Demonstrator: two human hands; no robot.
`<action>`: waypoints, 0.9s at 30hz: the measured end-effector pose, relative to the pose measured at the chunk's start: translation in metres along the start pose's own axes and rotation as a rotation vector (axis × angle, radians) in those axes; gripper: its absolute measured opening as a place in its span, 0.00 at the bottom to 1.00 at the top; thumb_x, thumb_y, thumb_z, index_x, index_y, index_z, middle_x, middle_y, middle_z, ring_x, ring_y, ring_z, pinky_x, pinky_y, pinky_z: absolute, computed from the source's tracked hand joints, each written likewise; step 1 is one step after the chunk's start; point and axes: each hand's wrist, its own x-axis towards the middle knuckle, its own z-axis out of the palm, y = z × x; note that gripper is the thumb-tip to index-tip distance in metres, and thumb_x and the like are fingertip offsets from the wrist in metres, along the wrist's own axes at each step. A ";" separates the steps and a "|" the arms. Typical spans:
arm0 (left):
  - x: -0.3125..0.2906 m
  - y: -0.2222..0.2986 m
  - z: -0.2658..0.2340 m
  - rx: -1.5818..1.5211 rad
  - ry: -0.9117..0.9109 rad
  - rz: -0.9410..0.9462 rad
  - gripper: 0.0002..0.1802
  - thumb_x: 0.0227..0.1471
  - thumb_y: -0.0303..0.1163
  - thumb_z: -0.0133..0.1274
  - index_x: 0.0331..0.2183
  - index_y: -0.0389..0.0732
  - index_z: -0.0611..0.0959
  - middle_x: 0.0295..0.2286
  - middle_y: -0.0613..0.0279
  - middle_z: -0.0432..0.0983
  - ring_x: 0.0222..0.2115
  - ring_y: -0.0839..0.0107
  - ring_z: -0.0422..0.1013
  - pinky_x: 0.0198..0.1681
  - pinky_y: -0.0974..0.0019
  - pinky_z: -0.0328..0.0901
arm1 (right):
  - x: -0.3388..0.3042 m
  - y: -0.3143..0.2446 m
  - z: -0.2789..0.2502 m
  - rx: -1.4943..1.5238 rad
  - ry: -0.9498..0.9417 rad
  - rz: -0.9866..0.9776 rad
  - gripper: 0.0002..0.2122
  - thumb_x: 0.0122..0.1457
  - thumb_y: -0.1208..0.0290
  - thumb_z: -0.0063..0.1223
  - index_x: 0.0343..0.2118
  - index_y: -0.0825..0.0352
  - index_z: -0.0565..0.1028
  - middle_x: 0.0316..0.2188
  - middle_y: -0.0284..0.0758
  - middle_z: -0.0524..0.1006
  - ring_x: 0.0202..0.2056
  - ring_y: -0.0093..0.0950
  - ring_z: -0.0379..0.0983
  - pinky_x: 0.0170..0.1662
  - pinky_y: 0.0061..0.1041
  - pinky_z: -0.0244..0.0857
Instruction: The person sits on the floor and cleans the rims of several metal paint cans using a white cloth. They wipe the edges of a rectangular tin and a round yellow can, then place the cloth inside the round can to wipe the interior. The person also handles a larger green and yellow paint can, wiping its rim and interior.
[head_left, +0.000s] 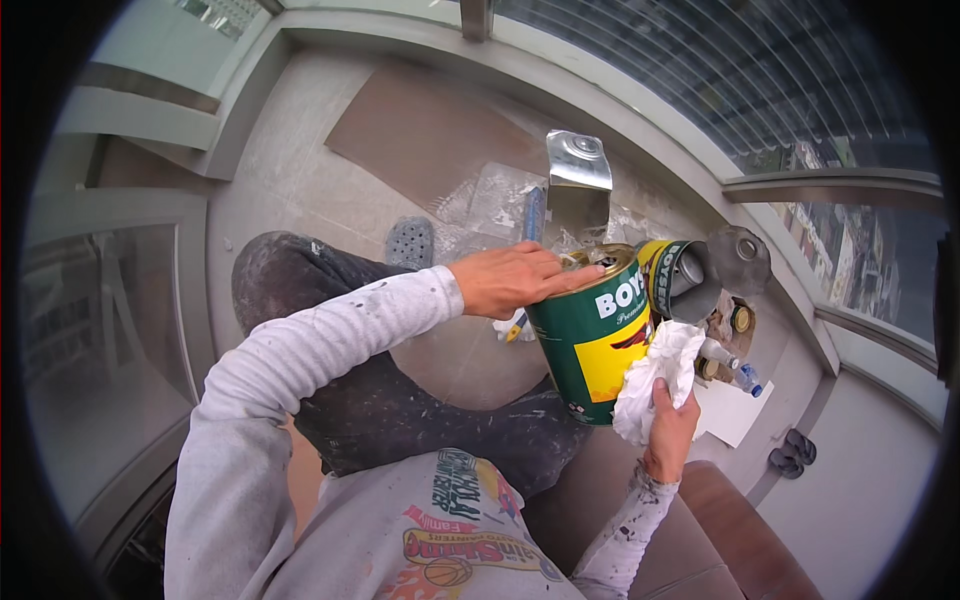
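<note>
A large green and yellow paint can [598, 345] is held tilted above my lap. My left hand [515, 280] lies over its top rim, fingers reaching across the metal lid area, which has a dark opening. In my right hand [672, 425] is a crumpled white rag [655, 378], pressed against the can's lower right side. The rag hides part of the can and some of my right fingers. Just beyond stands a second green and yellow can [660, 270], open at the top. A brush with a yellow and blue handle [516, 326] lies on the floor near the held can.
Beyond the cans are an open square metal tin [580, 172], a blue-handled tool [534, 212] and brown cardboard [420, 135]. A grey clog [410, 242] lies beyond my knee. To the right are a plastic bottle [747, 378], dark flip-flops [792, 453] and a window ledge [690, 150].
</note>
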 end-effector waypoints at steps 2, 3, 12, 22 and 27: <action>0.000 -0.001 0.000 -0.002 0.018 0.013 0.57 0.41 0.09 0.51 0.67 0.52 0.46 0.36 0.53 0.73 0.41 0.57 0.71 0.55 0.56 0.61 | -0.001 -0.002 0.000 0.010 0.000 -0.002 0.18 0.61 0.80 0.48 0.55 0.76 0.69 0.48 0.40 0.76 0.46 0.26 0.73 0.49 0.25 0.65; 0.000 -0.001 0.000 -0.003 0.027 0.020 0.56 0.41 0.10 0.51 0.67 0.52 0.46 0.36 0.53 0.73 0.41 0.57 0.71 0.55 0.56 0.61 | -0.002 -0.002 0.001 0.004 0.004 0.010 0.18 0.61 0.80 0.48 0.55 0.76 0.69 0.48 0.40 0.76 0.46 0.26 0.72 0.49 0.25 0.65; 0.007 0.002 -0.006 0.055 -0.021 0.060 0.52 0.46 0.14 0.50 0.67 0.52 0.47 0.33 0.55 0.71 0.38 0.59 0.71 0.52 0.57 0.61 | -0.001 0.018 -0.001 0.012 0.045 0.042 0.18 0.61 0.81 0.48 0.55 0.76 0.68 0.48 0.39 0.76 0.46 0.27 0.72 0.50 0.25 0.65; 0.007 0.000 -0.007 0.020 -0.021 0.034 0.54 0.44 0.14 0.51 0.67 0.54 0.47 0.38 0.54 0.73 0.43 0.58 0.71 0.54 0.55 0.59 | -0.007 0.015 0.001 0.021 0.024 -0.020 0.19 0.61 0.81 0.47 0.55 0.76 0.68 0.48 0.40 0.76 0.47 0.28 0.72 0.50 0.25 0.64; 0.009 0.000 -0.002 0.030 -0.009 0.040 0.57 0.42 0.12 0.51 0.67 0.55 0.45 0.38 0.54 0.74 0.43 0.58 0.71 0.54 0.54 0.59 | -0.006 0.022 0.003 0.047 0.020 -0.006 0.19 0.61 0.81 0.47 0.55 0.76 0.68 0.49 0.40 0.75 0.48 0.28 0.72 0.51 0.25 0.64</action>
